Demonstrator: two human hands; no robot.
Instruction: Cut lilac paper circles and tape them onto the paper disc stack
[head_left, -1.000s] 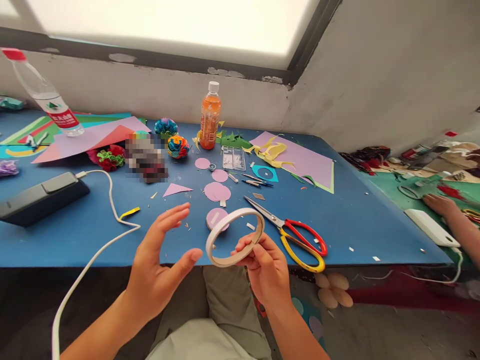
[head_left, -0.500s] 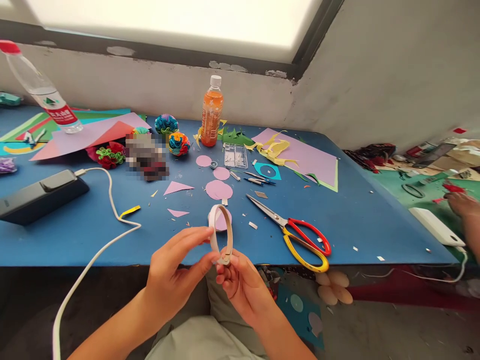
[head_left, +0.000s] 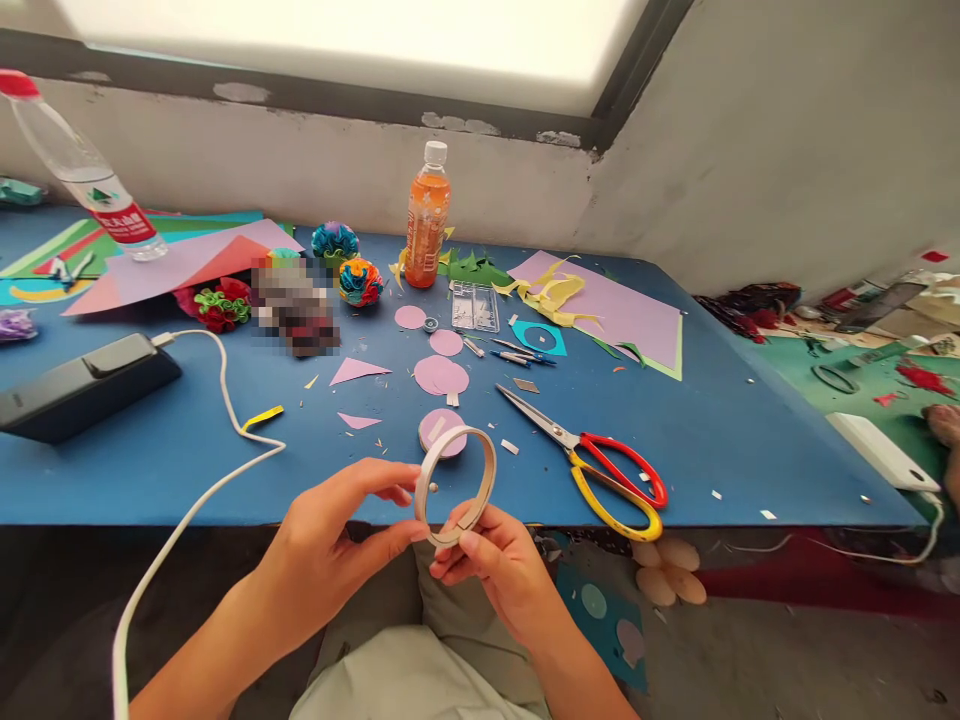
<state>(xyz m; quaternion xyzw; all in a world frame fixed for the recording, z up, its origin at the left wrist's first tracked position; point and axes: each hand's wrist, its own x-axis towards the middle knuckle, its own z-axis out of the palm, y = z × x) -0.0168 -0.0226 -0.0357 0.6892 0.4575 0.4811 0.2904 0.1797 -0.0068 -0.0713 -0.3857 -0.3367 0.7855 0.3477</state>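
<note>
A thin roll of tape point(head_left: 487, 470), white outside with a brown cardboard core, is held upright between my hands above the table's front edge. My right hand point(head_left: 495, 555) pinches its lower rim between thumb and fingers. My left hand point(head_left: 322, 540) grips the left side of the roll, thumb low and index finger higher. Just behind the roll lies a lilac paper disc point(head_left: 437, 428) with a pale strip on it. More lilac circles point(head_left: 433, 375) lie farther back. Large scissors point(head_left: 592, 460) with red and yellow handles lie to the right, blades apart.
A white cable point(head_left: 225, 490) runs from a dark power bank point(head_left: 82, 385) at left. An orange drink bottle point(head_left: 427, 220) and a leaning water bottle point(head_left: 112, 200) stand at the back. Craft knives point(head_left: 517, 358) and paper scraps are scattered. Another person's hand point(head_left: 945, 425) is at far right.
The tape roll has turned from nearly edge-on to more face-on, showing its round opening. My right hand has shifted its hold slightly right. The other person's hand has moved toward the right edge.
</note>
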